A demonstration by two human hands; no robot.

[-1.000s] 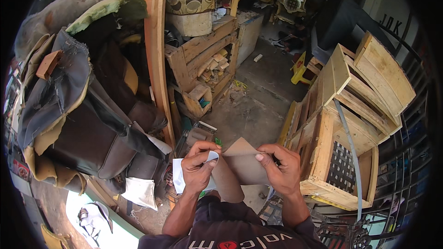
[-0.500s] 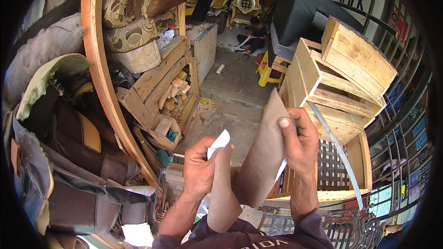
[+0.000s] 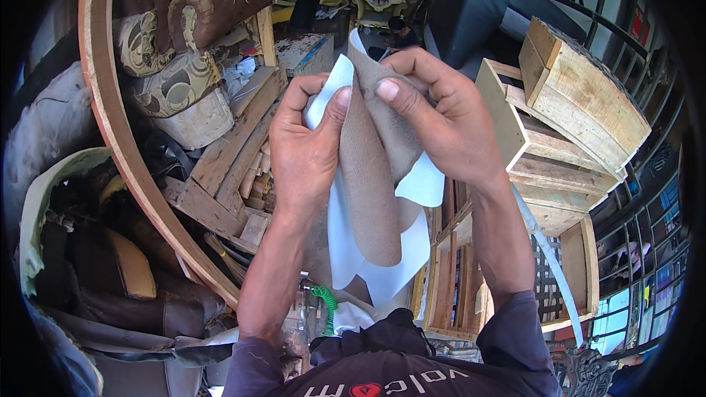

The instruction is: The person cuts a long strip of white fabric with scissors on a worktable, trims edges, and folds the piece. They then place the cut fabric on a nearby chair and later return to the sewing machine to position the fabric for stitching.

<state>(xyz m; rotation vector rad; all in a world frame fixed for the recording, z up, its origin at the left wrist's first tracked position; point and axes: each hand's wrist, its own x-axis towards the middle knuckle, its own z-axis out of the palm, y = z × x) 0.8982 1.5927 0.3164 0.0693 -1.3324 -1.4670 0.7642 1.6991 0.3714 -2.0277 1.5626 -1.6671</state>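
Raised in front of my chest is a floppy sheet of brown upholstery vinyl with a white backing. It is folded over, and its pale underside shows along the lower edges. My left hand pinches the sheet's upper left edge, thumb pressed on the brown face and fingers curled behind. On the other side, my right hand grips the upper right part, thumb in front. The two grips are close together at the top, and the rest of the sheet hangs down between my forearms. Most fingertips are hidden behind it.
Unfinished wooden frames stack up on the right, near a metal grille. A long curved wooden strip and torn dark upholstery fill the left. A green coiled hose hangs near my waist. Farther back, a person sits low.
Both hands have risen and come closer together, bringing the vinyl's edges near each other at the top. More white backing shows, and the whole view has shifted.
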